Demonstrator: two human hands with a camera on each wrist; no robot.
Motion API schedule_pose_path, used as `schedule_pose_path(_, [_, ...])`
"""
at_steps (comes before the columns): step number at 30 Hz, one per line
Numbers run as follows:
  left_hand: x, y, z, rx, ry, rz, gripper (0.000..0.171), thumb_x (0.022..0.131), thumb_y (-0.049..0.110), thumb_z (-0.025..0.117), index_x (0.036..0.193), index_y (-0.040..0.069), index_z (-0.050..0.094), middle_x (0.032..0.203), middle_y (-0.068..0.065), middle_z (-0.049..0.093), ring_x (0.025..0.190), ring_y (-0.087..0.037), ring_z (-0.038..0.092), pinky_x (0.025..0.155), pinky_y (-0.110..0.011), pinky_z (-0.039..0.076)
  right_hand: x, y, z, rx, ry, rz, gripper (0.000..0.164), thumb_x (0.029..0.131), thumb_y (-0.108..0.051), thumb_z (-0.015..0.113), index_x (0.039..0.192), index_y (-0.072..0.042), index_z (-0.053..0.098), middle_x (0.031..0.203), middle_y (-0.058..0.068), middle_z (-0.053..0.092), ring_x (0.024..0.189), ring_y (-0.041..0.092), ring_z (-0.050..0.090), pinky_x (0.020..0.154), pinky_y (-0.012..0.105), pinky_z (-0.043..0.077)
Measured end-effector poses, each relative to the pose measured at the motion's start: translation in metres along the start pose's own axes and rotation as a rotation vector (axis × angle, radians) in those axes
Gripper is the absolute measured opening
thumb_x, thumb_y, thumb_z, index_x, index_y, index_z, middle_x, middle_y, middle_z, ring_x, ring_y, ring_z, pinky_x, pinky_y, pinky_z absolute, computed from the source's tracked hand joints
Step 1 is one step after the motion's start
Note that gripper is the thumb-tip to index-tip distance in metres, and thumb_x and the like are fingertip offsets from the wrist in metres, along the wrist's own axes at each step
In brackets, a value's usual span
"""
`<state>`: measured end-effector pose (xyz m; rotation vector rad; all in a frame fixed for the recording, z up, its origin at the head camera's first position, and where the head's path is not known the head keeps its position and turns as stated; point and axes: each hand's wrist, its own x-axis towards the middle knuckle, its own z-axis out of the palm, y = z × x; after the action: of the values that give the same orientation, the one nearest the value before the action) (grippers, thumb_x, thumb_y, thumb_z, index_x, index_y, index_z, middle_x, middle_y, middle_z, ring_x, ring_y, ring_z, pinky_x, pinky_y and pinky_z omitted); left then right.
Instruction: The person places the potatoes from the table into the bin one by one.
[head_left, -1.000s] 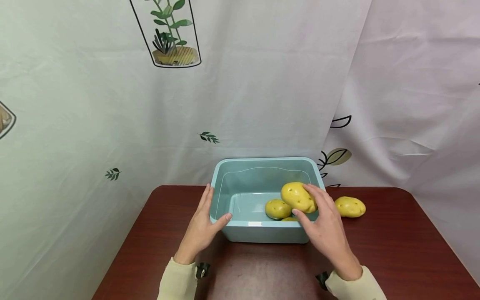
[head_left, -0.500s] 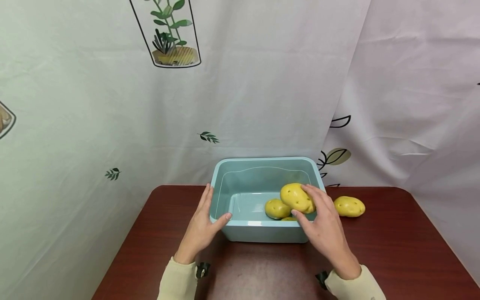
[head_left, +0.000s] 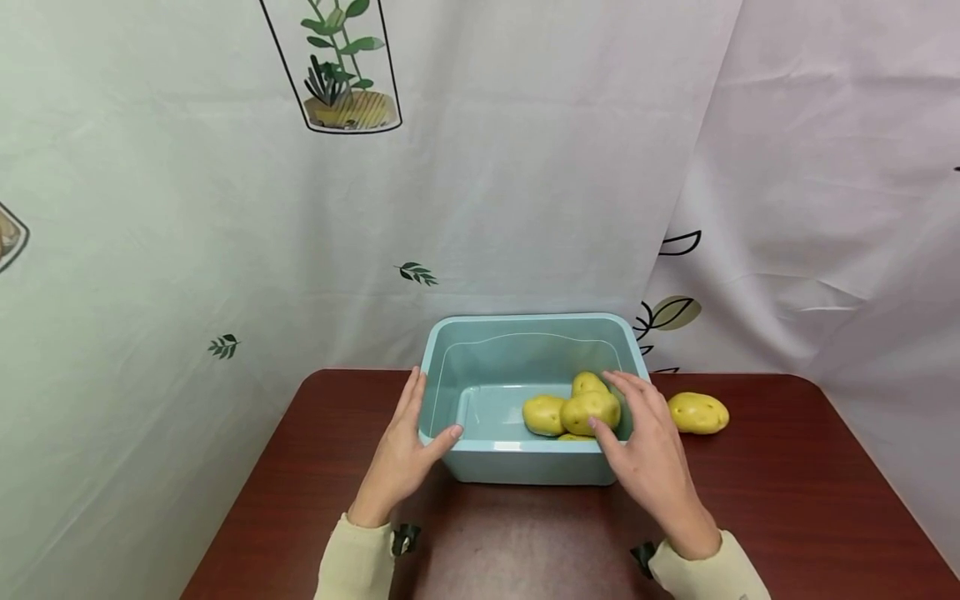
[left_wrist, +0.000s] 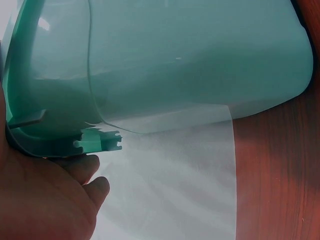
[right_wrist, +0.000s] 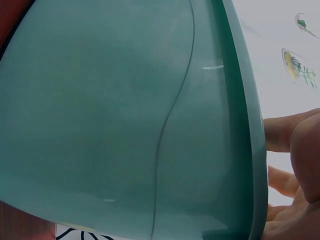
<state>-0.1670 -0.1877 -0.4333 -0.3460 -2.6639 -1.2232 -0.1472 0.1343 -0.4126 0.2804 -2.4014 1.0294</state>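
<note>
A light blue plastic bin [head_left: 536, 462] holds several yellow potatoes, heaped toward its right side. The front potato [head_left: 585, 414] lies on top, with another potato [head_left: 542, 415] to its left and a third potato [head_left: 588, 382] behind. My right hand [head_left: 652, 454] hovers over the bin's right front corner, fingers spread and holding nothing; its thumb tip overlaps the front potato in the head view. Along the left front corner, my left hand [head_left: 401, 454] rests with straight fingers against the side and thumb at the rim. Both wrist views show mostly the bin's outer wall [left_wrist: 175, 60].
One more potato [head_left: 698, 413] lies on the dark red-brown table [head_left: 795, 483], right of the bin. A pale curtain [head_left: 525, 167] with plant prints hangs right behind the table.
My right hand has let go of the potato, which has dropped onto the others in the bin, uncovering one at the back. The left hand has stayed in place.
</note>
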Motion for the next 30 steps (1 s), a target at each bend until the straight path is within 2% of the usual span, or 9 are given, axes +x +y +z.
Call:
schedule_pose_path(14, [0.0, 0.0, 0.0, -0.012, 0.002, -0.003, 0.099, 0.09, 0.05, 0.072, 0.162, 0.013, 0.014, 0.168, 0.008, 0.004, 0.151, -0.025, 0.021, 0.112, -0.058, 0.032, 0.0, 0.003, -0.003, 0.019, -0.003, 0.027, 0.057, 0.085, -0.009, 0.08, 0.138, -0.008, 0.058, 0.141, 0.016, 0.05, 0.133, 0.039, 0.043, 0.1, 0.062, 0.039])
schedule_pose_path(18, [-0.001, 0.0, 0.0, -0.012, 0.005, -0.007, 0.099, 0.09, 0.046, 0.073, 0.162, 0.013, 0.015, 0.168, 0.008, 0.005, 0.151, -0.026, 0.021, 0.112, -0.059, 0.032, 0.0, 0.005, -0.006, 0.02, 0.005, 0.017, 0.056, 0.085, -0.008, 0.079, 0.138, -0.007, 0.058, 0.141, 0.018, 0.05, 0.132, 0.039, 0.044, 0.098, 0.062, 0.04])
schedule_pose_path(24, [-0.001, 0.0, -0.001, -0.013, 0.008, -0.008, 0.1, 0.09, 0.052, 0.072, 0.162, 0.013, 0.015, 0.168, 0.008, 0.005, 0.151, -0.026, 0.021, 0.112, -0.059, 0.032, 0.0, 0.006, -0.01, 0.014, 0.026, 0.002, 0.055, 0.085, -0.007, 0.079, 0.136, -0.005, 0.059, 0.139, 0.018, 0.051, 0.129, 0.038, 0.046, 0.095, 0.059, 0.043])
schedule_pose_path(30, [-0.001, 0.0, -0.001, -0.013, 0.003, -0.005, 0.099, 0.09, 0.05, 0.072, 0.162, 0.013, 0.015, 0.168, 0.007, 0.005, 0.151, -0.026, 0.022, 0.111, -0.059, 0.033, -0.001, 0.006, -0.016, 0.0, 0.043, -0.003, 0.055, 0.084, -0.005, 0.079, 0.136, -0.004, 0.059, 0.138, 0.018, 0.051, 0.128, 0.038, 0.046, 0.094, 0.059, 0.042])
